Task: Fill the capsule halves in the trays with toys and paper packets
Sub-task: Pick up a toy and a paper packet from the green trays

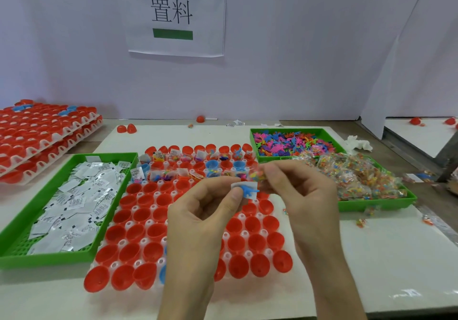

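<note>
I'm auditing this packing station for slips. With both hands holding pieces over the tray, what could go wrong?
1. The left hand pinches a blue toy and a paper packet together; either might slip into the wrong empty red half.
2. The right hand holds a small clear bag near already filled halves; it might land in one twice.

Bright, even, diffuse light, apparently from overhead. Cool lilac cast over the wall point(297, 71). Shadows soft and faint: a thin one under the lower edge of the paper sign point(176, 14), another beneath the green trays on the tabletop point(371, 257). Small dull sheen on the red capsule halves point(138, 250). Wide-angle bowing at the edges; right partition point(401, 47) leans. Overall slightly soft; fingers point(275, 174) and far-left stacked trays point(37, 133) smeared.
</note>
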`<state>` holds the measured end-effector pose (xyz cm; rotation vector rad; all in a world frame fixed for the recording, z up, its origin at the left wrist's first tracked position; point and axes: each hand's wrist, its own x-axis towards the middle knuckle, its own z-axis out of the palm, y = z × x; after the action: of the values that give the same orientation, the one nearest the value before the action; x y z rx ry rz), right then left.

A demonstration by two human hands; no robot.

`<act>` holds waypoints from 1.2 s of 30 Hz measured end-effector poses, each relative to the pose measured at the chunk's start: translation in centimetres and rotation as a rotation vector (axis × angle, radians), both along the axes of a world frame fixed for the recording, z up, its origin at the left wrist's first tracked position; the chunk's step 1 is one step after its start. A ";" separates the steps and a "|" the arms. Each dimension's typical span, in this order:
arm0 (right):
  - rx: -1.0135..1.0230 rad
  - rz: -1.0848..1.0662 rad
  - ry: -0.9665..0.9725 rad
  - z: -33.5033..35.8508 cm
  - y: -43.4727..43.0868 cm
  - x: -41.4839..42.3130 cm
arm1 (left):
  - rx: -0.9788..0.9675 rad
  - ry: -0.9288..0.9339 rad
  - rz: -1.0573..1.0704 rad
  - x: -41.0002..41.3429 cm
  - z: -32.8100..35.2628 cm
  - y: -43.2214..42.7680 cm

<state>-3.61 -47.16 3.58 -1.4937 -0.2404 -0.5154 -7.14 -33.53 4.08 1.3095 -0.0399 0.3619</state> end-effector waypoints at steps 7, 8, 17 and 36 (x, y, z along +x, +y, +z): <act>-0.039 0.179 -0.020 0.9 1.3 -1.1 | -0.002 -0.004 0.089 0.0 0.1 0.3; -0.039 0.197 -0.014 0.9 1.3 -1.2 | 0.007 -0.011 0.098 0.0 0.1 0.3; -0.012 0.310 0.002 0.5 1.1 -1.0 | 0.025 -0.040 0.026 -0.3 -0.2 0.9; -0.726 -0.136 0.064 0.7 -3.9 9.1 | 0.737 0.170 0.496 3.1 -3.7 18.0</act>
<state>5.49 -51.08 4.24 -2.2417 -0.2938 -0.5128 -4.00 -15.56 0.34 2.0802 0.3292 0.6947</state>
